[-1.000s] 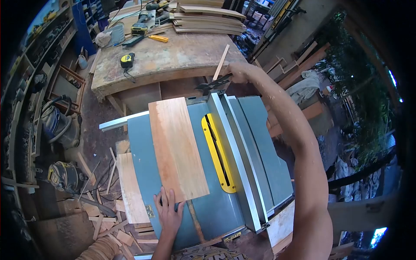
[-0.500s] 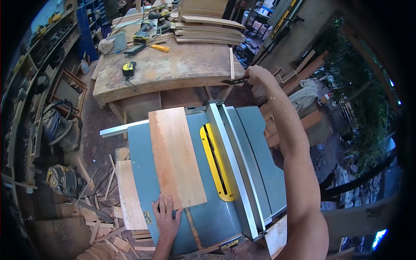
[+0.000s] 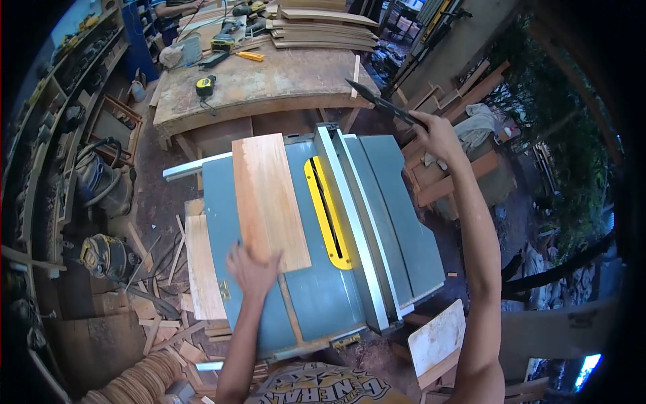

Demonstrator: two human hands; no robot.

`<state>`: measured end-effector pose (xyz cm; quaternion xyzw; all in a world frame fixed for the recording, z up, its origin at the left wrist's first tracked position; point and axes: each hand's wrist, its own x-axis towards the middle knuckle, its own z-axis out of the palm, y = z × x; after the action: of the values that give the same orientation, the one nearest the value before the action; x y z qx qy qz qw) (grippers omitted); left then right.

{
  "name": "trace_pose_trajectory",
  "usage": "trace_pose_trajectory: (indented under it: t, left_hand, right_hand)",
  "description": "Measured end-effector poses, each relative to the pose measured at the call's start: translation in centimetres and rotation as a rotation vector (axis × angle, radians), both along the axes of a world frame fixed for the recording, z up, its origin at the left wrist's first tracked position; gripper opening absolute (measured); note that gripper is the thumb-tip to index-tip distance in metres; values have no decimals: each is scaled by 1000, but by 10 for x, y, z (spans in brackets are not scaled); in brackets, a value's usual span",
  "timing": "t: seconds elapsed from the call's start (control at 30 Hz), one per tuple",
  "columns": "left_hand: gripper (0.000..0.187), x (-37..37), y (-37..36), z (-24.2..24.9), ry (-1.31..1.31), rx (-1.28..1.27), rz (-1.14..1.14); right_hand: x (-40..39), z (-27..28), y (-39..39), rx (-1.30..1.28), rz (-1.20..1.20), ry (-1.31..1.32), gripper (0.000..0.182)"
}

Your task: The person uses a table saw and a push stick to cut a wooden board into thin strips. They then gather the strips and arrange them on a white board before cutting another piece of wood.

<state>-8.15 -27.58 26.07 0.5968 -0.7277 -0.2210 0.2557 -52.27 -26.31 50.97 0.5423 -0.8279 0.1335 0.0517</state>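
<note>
A wide wooden board (image 3: 269, 202) lies on the left part of the blue-grey saw table (image 3: 323, 303). At the board's near end is my left hand (image 3: 252, 269), its fingers spread and slightly blurred, by the near left corner. My right hand (image 3: 437, 138) is raised at the upper right, its fingers wrapped round a long dark tool (image 3: 380, 102) that points up and left. Between the board and the metal fence (image 3: 350, 222) sits the yellow insert (image 3: 327, 214) with its dark slot.
Behind stands a workbench (image 3: 269, 84) with a tape measure (image 3: 205, 85), drills and stacked boards (image 3: 323, 34). Another person's arm (image 3: 178, 9) shows at the top left. A shop vacuum (image 3: 108, 257) and wood offcuts cover the left floor. A pale panel (image 3: 437, 343) leans at the lower right.
My right hand has moved right and down with the dark tool, now clear of the bench edge. My left hand has shifted slightly up in view. The whole view has tilted, and another person's arm has appeared.
</note>
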Motion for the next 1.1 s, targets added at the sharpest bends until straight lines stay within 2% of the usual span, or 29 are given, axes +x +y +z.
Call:
trace_pose_trajectory:
  t: [0.07,0.1,0.17,0.2,0.27,0.37,0.4,0.47,0.53,0.57,0.6,0.63,0.67,0.7,0.77,0.8,0.87,0.9,0.93,1.0,1.03,1.1]
  left_hand:
    - [86,-27,-14,18,-126,-97,-83]
    - [88,-29,-14,9,-151,-109,-111]
    - [91,-20,-16,-15,-205,-143,-172]
    - [92,-6,-6,-12,-231,-105,-176]
    - [93,23,24,-8,-282,-27,-186]
    - [93,69,95,-2,-251,-23,-149]
    - [92,80,128,5,-274,-3,-66]
    - [89,104,202,20,-319,46,115]
    - [85,113,250,19,-199,140,452]
    - [83,121,276,16,-136,191,619]
    - [79,130,290,14,-9,210,532]
    - [75,138,295,12,121,225,436]
    - [71,147,303,6,250,240,332]
    - [66,150,308,-4,341,68,250]
    - [64,151,333,-10,319,152,272]
    - [64,149,345,-7,308,191,282]
    - [64,137,384,-14,401,221,133]
    - [65,129,405,-16,403,240,81]
    - [67,119,420,-18,406,256,27]
    - [70,94,441,-13,340,301,-68]
    - [72,90,450,-11,304,329,-116]
    - [71,87,448,-11,346,327,-124]
  right_hand:
    - [46,22,52,-66,2,-124,35]
    - [66,26,79,-100,-8,-195,34]
    - [78,9,131,-349,237,-113,33]
    - [104,21,160,-236,84,-242,32]
    - [125,6,218,-330,131,-306,33]
    - [184,-29,305,-395,50,-508,35]
    - [205,-44,334,-426,49,-525,35]
    - [243,-83,391,-391,-59,-726,35]
    - [275,-127,440,-469,-54,-974,39]
    - [293,-128,459,-485,-109,-1156,40]
    - [309,-128,475,-500,-170,-1330,42]
    - [318,-134,489,-543,-139,-1358,43]
    - [325,-137,503,-533,-153,-1365,43]
    - [328,-142,517,-532,-152,-1370,43]
    - [330,-143,542,-492,-174,-1389,43]
    - [330,-148,556,-468,-152,-1306,44]
    - [331,-161,582,-413,-108,-1144,45]
    - [335,-148,591,-332,-102,-1046,46]
    - [342,-139,598,-387,5,-873,46]
    - [354,-142,617,-266,-8,-832,45]
    - [359,-149,620,-345,87,-719,49]
    - [370,-139,621,-182,81,-691,55]
